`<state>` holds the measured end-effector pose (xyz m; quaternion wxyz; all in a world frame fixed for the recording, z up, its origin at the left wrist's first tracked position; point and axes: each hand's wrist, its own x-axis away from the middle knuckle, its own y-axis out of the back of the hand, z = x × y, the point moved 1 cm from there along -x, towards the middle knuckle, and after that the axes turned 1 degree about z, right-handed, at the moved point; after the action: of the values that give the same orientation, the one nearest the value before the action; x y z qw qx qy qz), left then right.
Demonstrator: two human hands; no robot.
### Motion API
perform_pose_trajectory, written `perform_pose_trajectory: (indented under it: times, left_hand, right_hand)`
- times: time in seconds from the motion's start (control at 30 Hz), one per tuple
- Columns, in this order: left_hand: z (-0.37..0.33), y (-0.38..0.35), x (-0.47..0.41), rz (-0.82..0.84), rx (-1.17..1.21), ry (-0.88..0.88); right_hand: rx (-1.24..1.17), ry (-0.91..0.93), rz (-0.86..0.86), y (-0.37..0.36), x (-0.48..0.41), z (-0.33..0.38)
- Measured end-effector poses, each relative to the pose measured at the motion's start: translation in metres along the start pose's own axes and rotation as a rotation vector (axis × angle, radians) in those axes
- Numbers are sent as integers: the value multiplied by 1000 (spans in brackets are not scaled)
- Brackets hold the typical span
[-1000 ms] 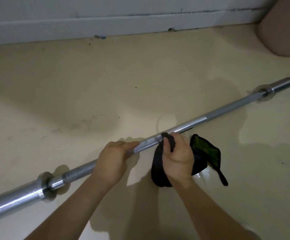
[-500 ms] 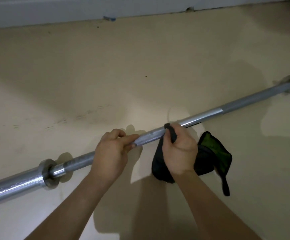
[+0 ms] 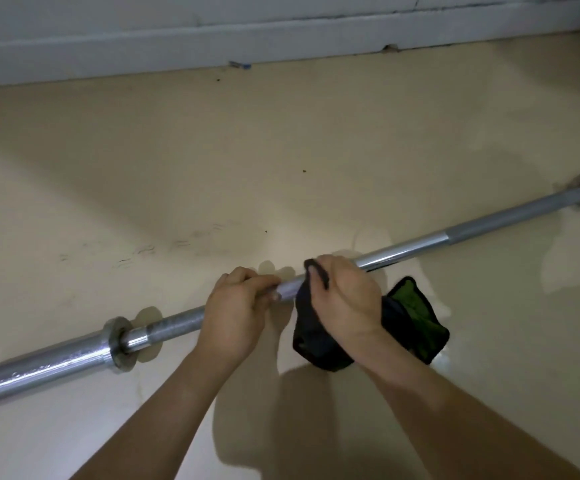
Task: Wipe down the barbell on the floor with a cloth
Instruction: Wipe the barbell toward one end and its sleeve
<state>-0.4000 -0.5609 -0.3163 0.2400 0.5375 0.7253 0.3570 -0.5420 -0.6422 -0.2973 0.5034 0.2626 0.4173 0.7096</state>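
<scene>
No text, label, brand, number or sign can be read anywhere: the barbell [image 3: 402, 250], the cloth [image 3: 409, 306], the floor [image 3: 281, 150] and the far wall [image 3: 177, 36] carry nothing legible.

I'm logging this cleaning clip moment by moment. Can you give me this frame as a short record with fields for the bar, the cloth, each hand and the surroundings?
bar: long chrome steel barbell, lying diagonally across the beige floor, round collar at lower left
cloth: black cloth with a green inner side, wrapped over the shaft, loose end bunched below
left hand: left hand grips the bare shaft, close beside the cloth
right hand: right hand grips the cloth around the shaft
surroundings: white baseboard along the far edge
</scene>
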Motion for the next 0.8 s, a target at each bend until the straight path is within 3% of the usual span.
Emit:
perform_pose_trajectory:
  times: [0.07, 0.17, 0.2, 0.33, 0.43, 0.5, 0.57, 0.63, 0.73, 0.8]
  left_hand:
    - [0, 0, -3, -13, 29, 58]
    - [-6, -3, -1, -11, 46, 76]
    - [-11, -1, 2, -16, 63, 77]
    - [-36, 4, 15, -8, 145, 105]
    - [-56, 1, 18, 77, 549, 285]
    - [-57, 3, 15, -6, 651, 384]
    - [-53, 9, 9, -76, 570, 405]
    - [-44, 15, 6, -102, 315, 324]
    - [-33, 18, 12, -153, -270, 70]
    - [-37, 11, 20, -159, -331, -55]
  right_hand:
    - [-77, -170, -104, 10, -3, -7]
    - [-28, 14, 54, -10, 20, 22]
    - [-121, 3, 134, -12, 23, 25]
    - [-804, -359, 375, 16, 15, 9]
    - [-1010, -369, 492, 26, 23, -1]
    - [-934, -343, 487, 28, 24, -8]
    - [-798, -303, 431, 35, 20, -19]
    - [-565, -177, 276, 41, 14, -34]
    - [-53, 203, 127, 39, 2, -57]
    - [41, 319, 135, 32, -4, -65]
